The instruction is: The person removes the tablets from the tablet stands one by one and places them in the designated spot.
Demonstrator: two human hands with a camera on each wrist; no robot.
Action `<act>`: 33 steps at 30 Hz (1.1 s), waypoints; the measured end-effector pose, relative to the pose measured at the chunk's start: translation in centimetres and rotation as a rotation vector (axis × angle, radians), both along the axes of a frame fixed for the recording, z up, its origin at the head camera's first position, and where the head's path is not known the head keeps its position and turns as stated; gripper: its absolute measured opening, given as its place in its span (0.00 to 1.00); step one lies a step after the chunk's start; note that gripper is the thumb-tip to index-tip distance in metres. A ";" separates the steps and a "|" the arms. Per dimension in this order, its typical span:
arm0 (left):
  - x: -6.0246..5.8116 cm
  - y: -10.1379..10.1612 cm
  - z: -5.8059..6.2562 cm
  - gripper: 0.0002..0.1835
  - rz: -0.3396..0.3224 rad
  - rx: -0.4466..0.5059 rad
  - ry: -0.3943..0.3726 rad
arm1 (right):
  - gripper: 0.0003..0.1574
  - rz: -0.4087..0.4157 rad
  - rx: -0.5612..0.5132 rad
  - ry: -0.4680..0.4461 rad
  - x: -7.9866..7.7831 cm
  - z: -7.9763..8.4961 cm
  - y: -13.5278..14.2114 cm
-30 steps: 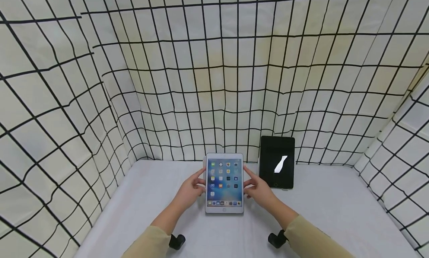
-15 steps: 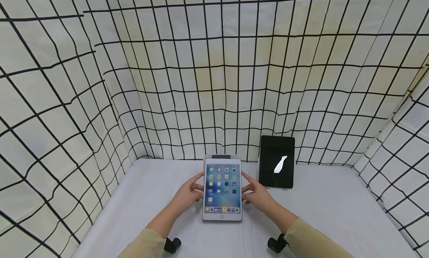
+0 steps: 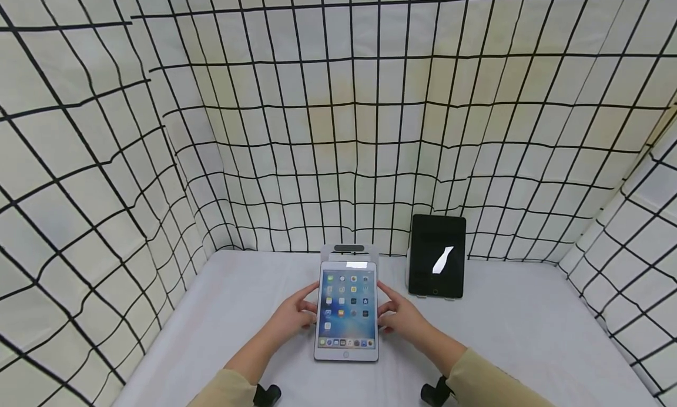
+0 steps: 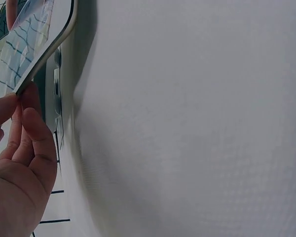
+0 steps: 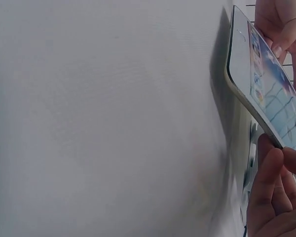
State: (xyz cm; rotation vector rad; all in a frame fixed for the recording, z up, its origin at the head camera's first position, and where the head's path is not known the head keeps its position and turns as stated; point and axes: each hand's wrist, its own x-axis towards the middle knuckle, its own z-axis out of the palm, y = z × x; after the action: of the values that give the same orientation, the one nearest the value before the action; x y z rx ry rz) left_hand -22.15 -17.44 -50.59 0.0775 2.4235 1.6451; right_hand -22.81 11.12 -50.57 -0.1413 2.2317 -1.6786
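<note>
A white tablet (image 3: 346,310) with a lit home screen of app icons is held between both hands, tilted with its screen up. My left hand (image 3: 290,319) pinches its left edge, thumb on the front and fingers behind, as the left wrist view shows at close range. On the opposite edge my right hand (image 3: 404,320) pinches in the same way; the right wrist view shows the thumb on top and fingers (image 5: 269,168) beneath. Behind the tablet's top edge appears a pale stand (image 3: 330,253) with a dark grey pad, its lower part hidden by the tablet.
To the right, a black tablet (image 3: 436,266) with a dark screen leans upright near the back edge. A white cloth (image 3: 529,336) covers the table. Walls of white fabric with black grid lines (image 3: 375,143) enclose the back and sides. Black wrist mounts (image 3: 435,393) show below the sleeves.
The white tablet has come away from the stand, toward me and slightly left, with both hands moving along. The stand's top and grey pad have come into sight behind it.
</note>
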 end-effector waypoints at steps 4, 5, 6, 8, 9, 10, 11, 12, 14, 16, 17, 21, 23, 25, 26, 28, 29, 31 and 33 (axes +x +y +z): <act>0.3 0.0 0.0 0.42 0.000 -0.006 -0.021 | 0.56 0.005 0.014 -0.043 0.2 -0.2 -0.1; 0.4 0.0 0.0 0.42 0.000 -0.007 -0.026 | 0.56 0.005 0.015 -0.052 0.2 -0.3 -0.1; 0.5 0.0 0.1 0.42 0.000 -0.007 -0.036 | 0.56 0.004 0.015 -0.063 0.2 -0.3 -0.1; 0.7 0.1 0.2 0.42 0.003 -0.006 -0.053 | 0.56 0.005 0.010 -0.082 0.3 -0.4 -0.1; 0.7 0.1 0.2 0.42 0.006 -0.009 -0.063 | 0.55 0.007 0.008 -0.092 0.3 -0.5 -0.1; 0.8 0.1 0.3 0.42 0.008 -0.012 -0.073 | 0.55 0.011 0.005 -0.099 0.4 -0.5 -0.1; 0.9 0.1 0.4 0.41 0.010 -0.016 -0.079 | 0.55 0.014 -0.001 -0.109 0.4 -0.6 -0.1; 0.9 0.1 0.4 0.41 0.012 -0.019 -0.089 | 0.54 0.017 -0.006 -0.117 0.5 -0.6 -0.2; 1.1 0.1 0.5 0.41 0.016 -0.027 -0.107 | 0.54 0.023 -0.012 -0.130 0.6 -0.7 -0.3; 1.2 0.0 0.5 0.41 0.012 -0.029 -0.120 | 0.54 0.029 -0.021 -0.141 0.7 -0.8 -0.3; 1.3 0.0 0.4 0.41 0.011 -0.029 -0.128 | 0.54 0.031 -0.027 -0.148 0.8 -0.8 -0.3; 1.4 -0.2 0.1 0.40 0.003 -0.026 -0.156 | 0.55 0.049 -0.042 -0.163 1.1 -0.9 -0.2; 1.5 -0.3 -0.2 0.41 0.001 -0.031 -0.167 | 0.55 0.059 -0.047 -0.169 1.2 -1.0 -0.2; 1.5 -0.4 -0.3 0.41 -0.001 -0.036 -0.176 | 0.55 0.065 -0.050 -0.177 1.4 -1.0 -0.3; 1.5 -0.5 -0.3 0.41 -0.002 -0.043 -0.182 | 0.55 0.067 -0.051 -0.182 1.4 -1.0 -0.3; 1.6 -0.5 -0.3 0.41 -0.003 -0.058 -0.189 | 0.55 0.071 -0.048 -0.195 1.6 -0.9 -0.4; 1.7 -0.4 -0.2 0.41 -0.002 -0.064 -0.195 | 0.55 0.072 -0.046 -0.202 1.7 -0.8 -0.4; 1.8 -0.4 -0.2 0.41 0.000 -0.078 -0.208 | 0.54 0.073 -0.037 -0.222 1.8 -0.7 -0.5; 2.0 -0.4 0.0 0.40 0.005 -0.081 -0.229 | 0.53 0.075 -0.023 -0.242 2.0 -0.6 -0.6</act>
State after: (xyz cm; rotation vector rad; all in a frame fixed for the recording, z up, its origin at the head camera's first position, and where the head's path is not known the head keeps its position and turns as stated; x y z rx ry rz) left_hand -20.14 -17.85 -50.58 -0.1233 2.3134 1.4667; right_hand -20.84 10.54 -51.13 -0.0254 2.0058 -1.5905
